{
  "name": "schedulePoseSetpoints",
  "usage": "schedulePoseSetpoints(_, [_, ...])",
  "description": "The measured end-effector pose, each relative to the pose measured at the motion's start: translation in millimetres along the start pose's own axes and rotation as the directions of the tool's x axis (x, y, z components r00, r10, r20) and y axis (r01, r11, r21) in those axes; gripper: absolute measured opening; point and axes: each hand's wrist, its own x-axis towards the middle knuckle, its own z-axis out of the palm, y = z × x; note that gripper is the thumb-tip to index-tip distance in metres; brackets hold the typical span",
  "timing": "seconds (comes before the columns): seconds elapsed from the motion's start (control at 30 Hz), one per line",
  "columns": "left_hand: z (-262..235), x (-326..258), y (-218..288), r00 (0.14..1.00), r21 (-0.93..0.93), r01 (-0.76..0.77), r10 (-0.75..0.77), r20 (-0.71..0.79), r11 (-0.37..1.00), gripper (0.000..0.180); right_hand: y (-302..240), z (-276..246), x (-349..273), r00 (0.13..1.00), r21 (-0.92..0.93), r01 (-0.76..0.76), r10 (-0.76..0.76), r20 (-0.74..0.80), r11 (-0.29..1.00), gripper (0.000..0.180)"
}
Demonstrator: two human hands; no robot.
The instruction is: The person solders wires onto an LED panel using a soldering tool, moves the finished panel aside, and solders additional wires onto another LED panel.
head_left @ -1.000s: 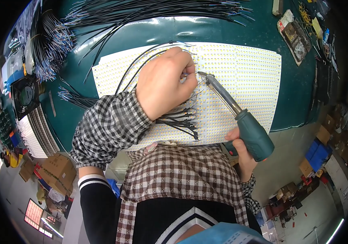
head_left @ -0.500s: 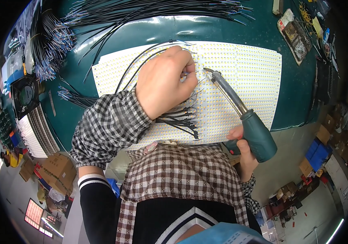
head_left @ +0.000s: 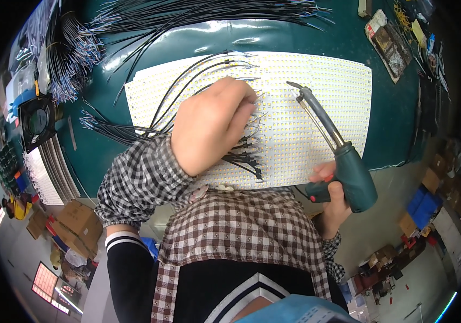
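A right hand (head_left: 332,200) grips the green pistol handle of a soldering gun (head_left: 343,161), fingers wrapped around it below a red trigger, at the near edge of a green bench (head_left: 397,134). The gun's metal barrel slants up and left, its hooked tip raised over a white LED panel (head_left: 327,107) and standing apart to the right of the other hand. The left hand (head_left: 209,126), in a checked sleeve, lies knuckles up on the panel with fingers curled over a row of thin black wires (head_left: 244,156); whether it pinches one cannot be told, since the fingertips are hidden. The wires fan out from under the hand, some ending on the panel just below the fingers, others arching up and left across it. Beyond the panel, a long bundle of loose black leads (head_left: 198,13) stretches along the far edge of the bench. A small black fan (head_left: 37,121) sits to the left.
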Motion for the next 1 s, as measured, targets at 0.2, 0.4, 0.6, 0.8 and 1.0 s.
schedulePoseSetpoints(0.2, [2,9,-8,0.994,-0.061,0.100,-0.097,0.053,0.993,0.008,5,-3,-5,1.000,-0.010,-0.020,0.020,0.023,1.000,0.037])
schedulePoseSetpoints(0.4, [8,9,-12,0.997,-0.052,0.080,-0.080,0.003,0.995,0.008,9,-3,-7,0.998,-0.018,-0.026,0.027,0.057,0.999,0.041])
schedulePoseSetpoints(0.6, [10,5,-13,0.997,0.010,0.082,-0.082,-0.005,0.997,0.008,5,0,-12,0.996,-0.016,-0.076,0.076,0.043,0.997,0.040])
schedulePoseSetpoints(0.8, [15,5,-11,0.995,0.049,0.092,-0.090,-0.050,0.995,0.007,5,2,-16,0.984,-0.157,-0.174,0.177,0.007,0.972,0.053])
schedulePoseSetpoints(1.0, [15,6,-11,0.996,0.054,0.070,-0.067,-0.051,0.996,0.008,5,4,-18,0.989,-0.196,-0.136,0.144,0.027,0.971,0.046])
